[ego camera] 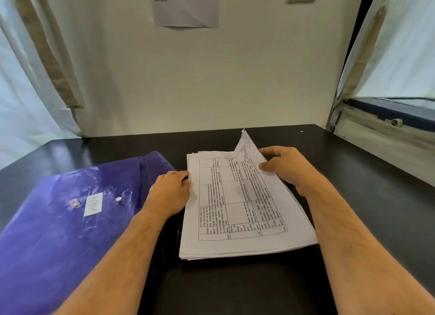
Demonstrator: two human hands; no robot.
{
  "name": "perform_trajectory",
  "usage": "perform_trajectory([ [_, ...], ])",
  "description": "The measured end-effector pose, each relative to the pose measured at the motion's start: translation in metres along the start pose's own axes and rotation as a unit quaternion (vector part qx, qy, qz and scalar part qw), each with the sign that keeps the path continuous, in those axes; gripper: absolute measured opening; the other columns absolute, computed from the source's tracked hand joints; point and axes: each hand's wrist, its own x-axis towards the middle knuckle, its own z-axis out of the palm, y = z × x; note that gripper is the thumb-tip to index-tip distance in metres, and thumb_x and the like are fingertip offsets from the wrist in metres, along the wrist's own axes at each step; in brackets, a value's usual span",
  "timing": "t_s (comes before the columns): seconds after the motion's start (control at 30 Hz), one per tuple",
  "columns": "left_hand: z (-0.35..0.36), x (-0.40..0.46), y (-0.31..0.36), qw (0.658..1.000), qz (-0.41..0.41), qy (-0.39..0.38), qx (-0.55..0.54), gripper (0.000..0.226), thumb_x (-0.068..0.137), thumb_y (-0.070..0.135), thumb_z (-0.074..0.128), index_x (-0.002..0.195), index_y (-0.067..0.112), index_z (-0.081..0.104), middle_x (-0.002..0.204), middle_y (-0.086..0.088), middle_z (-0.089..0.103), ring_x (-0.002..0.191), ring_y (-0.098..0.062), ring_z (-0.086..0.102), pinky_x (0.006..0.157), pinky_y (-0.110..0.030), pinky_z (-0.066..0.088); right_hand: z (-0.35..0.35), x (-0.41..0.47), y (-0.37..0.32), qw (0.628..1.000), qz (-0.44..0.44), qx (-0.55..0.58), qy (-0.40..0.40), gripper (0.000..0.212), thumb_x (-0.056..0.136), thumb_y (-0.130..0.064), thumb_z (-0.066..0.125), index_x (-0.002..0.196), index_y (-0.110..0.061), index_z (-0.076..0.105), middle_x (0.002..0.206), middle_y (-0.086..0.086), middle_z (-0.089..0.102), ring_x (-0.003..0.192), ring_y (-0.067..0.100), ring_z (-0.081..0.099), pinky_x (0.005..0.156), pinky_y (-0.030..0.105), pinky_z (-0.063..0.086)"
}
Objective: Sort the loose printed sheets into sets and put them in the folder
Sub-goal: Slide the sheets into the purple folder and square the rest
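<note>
Black desk (235,291) lies under my forearms; on it the purple folder (70,220) sits left, touching the stack of printed sheets (235,208) at centre. My left hand (169,194) steadies the stack's left edge, its grip hidden. My right hand (287,168) pinches the top sheet's lifted corner.
</note>
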Motion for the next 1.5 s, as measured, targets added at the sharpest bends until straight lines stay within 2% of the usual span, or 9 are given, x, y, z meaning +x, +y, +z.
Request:
perform_trajectory([
  [0.27, -0.004, -0.005, 0.002, 0.999, -0.011, -0.009, -0.028, 0.037, 0.104, 0.031, 0.044, 0.139, 0.027, 0.056, 0.132, 0.005, 0.064, 0.113, -0.015, 0.064, 0.100, -0.045, 0.053, -0.006, -0.002, -0.001, 0.980, 0.047, 0.040, -0.188, 0.086, 0.088, 0.011, 0.059, 0.140, -0.055, 0.040, 0.133, 0.006, 0.056, 0.099, 0.035, 0.071, 0.080, 0.057, 0.060],
  [0.43, -0.012, -0.009, 0.007, 0.999, -0.028, 0.008, -0.044, 0.038, 0.102, 0.016, 0.044, 0.134, 0.025, 0.062, 0.127, 0.003, 0.068, 0.110, -0.018, 0.064, 0.094, -0.034, 0.049, -0.004, 0.003, 0.001, 0.994, 0.036, 0.059, -0.086, 0.043, 0.092, 0.007, 0.055, 0.127, -0.018, 0.058, 0.108, 0.002, 0.070, 0.094, 0.023, 0.069, 0.069, 0.039, 0.057],
  [0.57, -0.015, -0.011, 0.003, 0.999, -0.025, -0.007, -0.047, 0.040, 0.099, 0.015, 0.053, 0.134, 0.032, 0.061, 0.128, 0.007, 0.067, 0.114, -0.017, 0.064, 0.102, -0.039, 0.048, 0.001, 0.010, 0.004, 0.995, 0.062, 0.054, -0.056, 0.025, 0.093, -0.001, 0.059, 0.113, -0.014, 0.065, 0.108, 0.009, 0.073, 0.096, 0.032, 0.072, 0.092, 0.053, 0.055],
  [0.7, -0.025, -0.008, -0.011, 0.999, 0.015, -0.028, -0.030, 0.045, 0.099, 0.011, 0.052, 0.133, 0.039, 0.061, 0.133, 0.014, 0.064, 0.129, -0.014, 0.054, 0.122, -0.055, 0.000, -0.002, 0.010, 0.009, 0.982, 0.080, 0.122, -0.117, 0.033, 0.095, -0.003, 0.055, 0.117, -0.026, 0.062, 0.110, 0.010, 0.074, 0.099, 0.035, 0.072, 0.092, 0.058, 0.054],
  [0.8, -0.038, -0.011, -0.016, 0.997, 0.041, -0.061, -0.025, 0.046, 0.099, 0.013, 0.057, 0.131, 0.045, 0.059, 0.139, 0.012, 0.060, 0.135, -0.013, 0.047, 0.122, -0.054, -0.008, -0.001, 0.008, 0.012, 0.982, 0.070, 0.100, -0.144, 0.038, 0.095, -0.002, 0.056, 0.120, -0.030, 0.061, 0.107, 0.007, 0.075, 0.098, 0.030, 0.073, 0.089, 0.055, 0.056],
  [0.97, -0.053, -0.018, -0.020, 0.976, -0.089, -0.013, 0.196, 0.091, 0.074, 0.078, 0.063, 0.151, 0.043, 0.031, 0.165, -0.005, 0.021, 0.151, -0.037, 0.012, 0.118, -0.063, 0.001, -0.002, 0.007, 0.011, 0.984, 0.041, 0.143, -0.103, 0.037, 0.094, 0.000, 0.056, 0.117, -0.029, 0.066, 0.103, 0.005, 0.077, 0.100, 0.031, 0.072, 0.093, 0.056, 0.053],
  [1.13, -0.053, -0.021, -0.036, 0.972, -0.192, -0.092, 0.101, 0.119, 0.032, 0.098, 0.040, 0.138, 0.042, 0.044, 0.147, -0.003, 0.049, 0.137, -0.039, 0.040, 0.110, -0.071, 0.026, 0.003, 0.004, 0.005, 0.962, 0.028, 0.248, -0.110, 0.037, 0.094, 0.002, 0.055, 0.113, -0.028, 0.068, 0.108, 0.010, 0.075, 0.106, 0.037, 0.069, 0.099, 0.060, 0.048],
  [1.33, -0.066, -0.029, -0.034, 0.980, -0.150, -0.089, 0.100, 0.049, 0.097, 0.052, 0.049, 0.141, 0.032, 0.045, 0.146, -0.006, 0.049, 0.135, -0.036, 0.045, 0.110, -0.056, 0.038, 0.050, -0.008, -0.019, 0.964, 0.017, 0.242, -0.113, 0.036, 0.096, 0.000, 0.055, 0.116, -0.028, 0.064, 0.106, 0.008, 0.076, 0.099, 0.031, 0.072, 0.091, 0.055, 0.055],
  [1.5, -0.075, -0.029, -0.051, 0.969, -0.205, -0.038, -0.132, 0.040, 0.102, 0.035, 0.051, 0.134, 0.012, 0.059, 0.138, -0.016, 0.057, 0.129, -0.036, 0.049, 0.113, -0.052, 0.034, 0.086, -0.006, -0.049, 0.983, -0.003, 0.152, -0.107, 0.044, 0.097, -0.003, 0.055, 0.134, -0.026, 0.056, 0.110, 0.003, 0.073, 0.095, 0.025, 0.072, 0.077, 0.043, 0.060],
])
